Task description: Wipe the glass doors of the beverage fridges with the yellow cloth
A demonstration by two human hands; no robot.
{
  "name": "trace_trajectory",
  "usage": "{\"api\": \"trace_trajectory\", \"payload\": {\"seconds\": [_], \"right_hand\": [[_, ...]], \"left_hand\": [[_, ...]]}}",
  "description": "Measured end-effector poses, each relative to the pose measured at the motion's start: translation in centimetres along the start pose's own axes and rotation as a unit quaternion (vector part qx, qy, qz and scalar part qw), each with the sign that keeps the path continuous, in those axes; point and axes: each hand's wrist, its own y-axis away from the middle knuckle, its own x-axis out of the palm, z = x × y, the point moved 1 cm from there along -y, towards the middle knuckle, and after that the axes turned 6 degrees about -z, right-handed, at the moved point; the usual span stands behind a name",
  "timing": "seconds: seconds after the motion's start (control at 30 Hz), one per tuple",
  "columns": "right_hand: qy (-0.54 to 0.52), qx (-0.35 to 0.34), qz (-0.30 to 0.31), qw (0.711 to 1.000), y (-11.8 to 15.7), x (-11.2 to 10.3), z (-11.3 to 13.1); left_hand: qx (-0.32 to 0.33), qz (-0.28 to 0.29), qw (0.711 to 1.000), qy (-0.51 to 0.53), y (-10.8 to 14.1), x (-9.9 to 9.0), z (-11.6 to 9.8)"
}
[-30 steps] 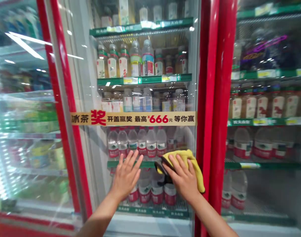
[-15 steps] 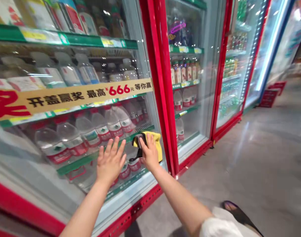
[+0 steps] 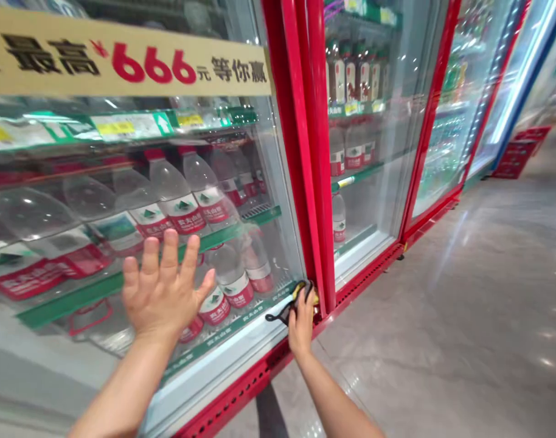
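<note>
Nearest, the left hand [image 3: 162,286] is wide, fingers spread and palm toward the glass door [image 3: 89,359], over the lower shelves; whether the whole palm bears on the glass, I cannot tell. Farther right, the right hand [image 3: 302,325] is narrow, fingers together over a black and yellow cloth [image 3: 286,314], which it holds at the door's lower right corner, just beside the red upright frame [image 3: 312,182]. A dark loop of the cloth trails left; how firmly the fingers grip is hidden. The step in hand looks like working the cloth in that corner; any move from there calls for flat, steady fingers, since the frame crowds the right side. Below runs the perforated red base [image 3: 232,398], above the grey floor [image 3: 442,334]. Behind the glass, red-capped bottles [image 3: 183,210] carry red and white labels reading 农夫山泉, the same name as on the bottom shelf strip [image 3: 218,333]. Higher, yellow price tags [image 3: 116,128] are too blurred to read, while the tan banner [image 3: 191,89] shows 最高 ¥666元 等你赢, its left end cut off. To the right, the next cooler [image 3: 415,182] holds more bottles, labels mostly illegible; farthest right, near a blue-edged cooler, sits a red box [image 3: 515,155].
</note>
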Motion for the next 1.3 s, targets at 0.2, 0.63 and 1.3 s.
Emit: {"api": "trace_trajectory", "payload": {"seconds": [0.2, 0.63, 1.3], "right_hand": [[-0.006, 0.126, -0.026, 0.992, 5.9, 2.4, -4.1], [-0.077, 0.160, -0.110, 0.978, 5.4, 2.2, -3.9], [-0.102, 0.067, -0.125, 0.985, -4.8, -6.8, -0.6]], "left_hand": [[0.001, 0.001, 0.999, -0.053, 0.1, -0.1, 0.2], [0.021, 0.123, 0.992, -0.017, 14.6, 4.6, -9.0], [0.093, 0.227, 0.966, 0.085, 22.0, 5.2, -13.5]]}}
